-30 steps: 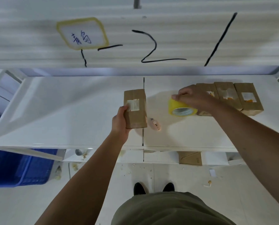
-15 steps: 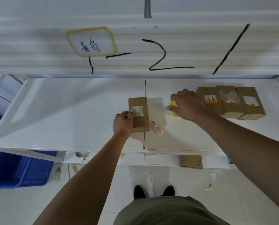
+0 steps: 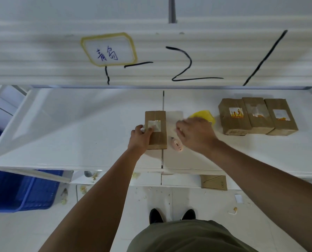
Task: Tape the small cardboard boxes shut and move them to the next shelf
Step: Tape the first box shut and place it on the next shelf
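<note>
A small cardboard box point(image 3: 157, 137) with a white label lies flat on the white shelf point(image 3: 78, 135), across the seam between two panels. My left hand point(image 3: 139, 138) grips its left side, thumb on top by the label. My right hand point(image 3: 195, 133) hovers just right of the box, motion-blurred, fingers loosely extended leftward and holding nothing. The yellow tape roll point(image 3: 205, 114) sits on the shelf behind that hand, partly hidden. A small pink cutter point(image 3: 177, 144) lies between box and right wrist. Three more labelled boxes point(image 3: 257, 115) stand side by side at the right.
The upper shelf beam point(image 3: 188, 57) carries a taped label and black marker strokes. A blue crate point(image 3: 15, 190) stands on the floor at lower left. A folded cardboard piece point(image 3: 213, 181) lies under the shelf edge. My shoes and scraps are on the floor.
My right hand set the tape roll down by the three boxes and slid left off it. My left hand laid the box flat on the shelf and keeps hold.
</note>
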{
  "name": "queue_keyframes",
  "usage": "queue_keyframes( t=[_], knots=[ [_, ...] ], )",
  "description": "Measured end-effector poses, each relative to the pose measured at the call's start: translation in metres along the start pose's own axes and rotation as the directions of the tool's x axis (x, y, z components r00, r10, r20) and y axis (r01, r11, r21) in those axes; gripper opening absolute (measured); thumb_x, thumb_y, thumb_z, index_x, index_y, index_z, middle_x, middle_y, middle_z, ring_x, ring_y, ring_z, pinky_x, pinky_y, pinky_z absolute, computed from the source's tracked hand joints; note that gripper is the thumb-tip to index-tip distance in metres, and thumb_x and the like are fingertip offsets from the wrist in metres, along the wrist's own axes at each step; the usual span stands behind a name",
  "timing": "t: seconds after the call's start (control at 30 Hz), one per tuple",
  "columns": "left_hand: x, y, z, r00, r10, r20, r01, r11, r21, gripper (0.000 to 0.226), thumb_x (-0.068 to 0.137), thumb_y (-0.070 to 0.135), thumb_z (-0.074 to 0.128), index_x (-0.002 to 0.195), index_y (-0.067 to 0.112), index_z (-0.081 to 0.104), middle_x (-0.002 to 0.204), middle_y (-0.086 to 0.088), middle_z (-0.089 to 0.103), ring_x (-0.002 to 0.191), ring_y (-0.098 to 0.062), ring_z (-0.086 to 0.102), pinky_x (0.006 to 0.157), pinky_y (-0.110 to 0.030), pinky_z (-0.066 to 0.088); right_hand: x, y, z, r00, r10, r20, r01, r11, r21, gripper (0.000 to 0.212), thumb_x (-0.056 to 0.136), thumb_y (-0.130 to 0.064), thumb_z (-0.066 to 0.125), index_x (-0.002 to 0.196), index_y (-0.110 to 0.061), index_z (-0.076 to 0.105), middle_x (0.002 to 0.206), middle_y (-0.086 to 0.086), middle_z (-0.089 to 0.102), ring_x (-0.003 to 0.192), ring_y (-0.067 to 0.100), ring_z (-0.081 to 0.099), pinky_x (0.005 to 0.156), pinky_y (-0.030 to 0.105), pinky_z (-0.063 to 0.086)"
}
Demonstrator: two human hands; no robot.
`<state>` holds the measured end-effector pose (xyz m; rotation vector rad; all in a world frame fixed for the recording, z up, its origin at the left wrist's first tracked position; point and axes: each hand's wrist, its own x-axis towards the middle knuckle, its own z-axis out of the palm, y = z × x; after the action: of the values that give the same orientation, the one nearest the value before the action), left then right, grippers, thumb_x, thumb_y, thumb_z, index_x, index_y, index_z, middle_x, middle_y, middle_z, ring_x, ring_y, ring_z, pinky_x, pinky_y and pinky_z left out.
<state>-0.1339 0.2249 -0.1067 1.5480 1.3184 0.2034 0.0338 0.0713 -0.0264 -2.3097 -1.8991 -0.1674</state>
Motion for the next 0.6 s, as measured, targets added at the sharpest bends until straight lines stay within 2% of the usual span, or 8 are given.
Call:
queue_keyframes(
  t=[0.07,0.17,0.27,0.4,0.47,0.53,0.6],
  knots=[
    [0.000,-0.003,0.003,1.000,0.008,0.009,-0.008,0.998,0.057,0.068,0.102,0.066,0.046,0.157,0.025,0.041,0.145,-0.011,0.046,0.129,-0.036,0.055,0.112,-0.056,0.048,-0.007,-0.019,0.014,0.984,0.061,0.170,-0.058,0.998,-0.024,0.022,0.101,-0.029,0.055,0.094,-0.013,0.069,0.083,0.012,0.073,0.076,0.037,0.071,0.061,0.035,0.045],
    [-0.001,-0.007,0.004,0.999,0.024,0.021,-0.025,0.997,0.072,0.068,0.103,0.068,0.040,0.158,0.028,0.040,0.143,-0.010,0.043,0.130,-0.036,0.053,0.114,-0.056,0.045,-0.016,-0.029,0.037,0.926,0.246,0.287,-0.256,0.967,-0.003,0.037,0.107,-0.043,0.044,0.111,-0.012,0.063,0.098,0.014,0.073,0.090,0.039,0.072,0.063,0.036,0.041],
    [-0.001,-0.008,0.004,0.999,0.025,0.021,-0.026,0.997,0.079,0.070,0.101,0.072,0.040,0.158,0.030,0.039,0.145,-0.009,0.043,0.131,-0.035,0.052,0.116,-0.055,0.044,-0.017,-0.036,0.052,0.873,0.343,0.345,-0.374,0.927,0.025,0.042,0.105,-0.050,0.047,0.120,-0.011,0.054,0.107,0.012,0.071,0.096,0.037,0.072,0.065,0.036,0.042],
    [-0.003,-0.008,0.005,0.999,0.033,0.016,-0.034,0.993,0.111,0.070,0.102,0.071,0.038,0.159,0.031,0.038,0.147,-0.010,0.043,0.132,-0.035,0.051,0.116,-0.056,0.042,-0.009,-0.043,0.053,0.822,0.383,0.421,-0.451,0.890,0.072,0.041,0.102,-0.041,0.055,0.127,-0.010,0.048,0.114,0.013,0.070,0.101,0.038,0.071,0.068,0.037,0.042],
    [-0.003,-0.008,0.005,0.999,0.035,0.014,-0.037,0.994,0.103,0.068,0.103,0.070,0.038,0.158,0.031,0.039,0.146,-0.010,0.043,0.132,-0.035,0.051,0.117,-0.055,0.042,-0.006,-0.042,0.046,0.813,0.422,0.402,-0.508,0.851,0.134,0.037,0.102,-0.041,0.054,0.123,-0.012,0.050,0.107,0.013,0.072,0.096,0.038,0.072,0.069,0.036,0.047],
    [-0.004,-0.009,0.005,0.999,0.038,0.007,-0.038,0.995,0.091,0.066,0.104,0.069,0.038,0.157,0.031,0.041,0.145,-0.010,0.044,0.133,-0.035,0.051,0.118,-0.055,0.040,-0.005,-0.041,0.037,0.811,0.478,0.338,-0.576,0.755,0.314,0.027,0.101,-0.042,0.056,0.109,-0.017,0.055,0.092,0.009,0.073,0.078,0.034,0.075,0.069,0.037,0.057],
    [-0.005,-0.010,0.006,0.999,0.040,0.005,-0.040,0.996,0.083,0.064,0.105,0.067,0.038,0.157,0.031,0.041,0.145,-0.009,0.044,0.133,-0.035,0.050,0.118,-0.055,0.040,-0.003,-0.041,0.031,0.812,0.521,0.262,-0.573,0.628,0.527,0.020,0.100,-0.039,0.061,0.100,-0.019,0.058,0.076,0.003,0.070,0.053,0.023,0.072,0.056,0.039,0.060]
  ],
)
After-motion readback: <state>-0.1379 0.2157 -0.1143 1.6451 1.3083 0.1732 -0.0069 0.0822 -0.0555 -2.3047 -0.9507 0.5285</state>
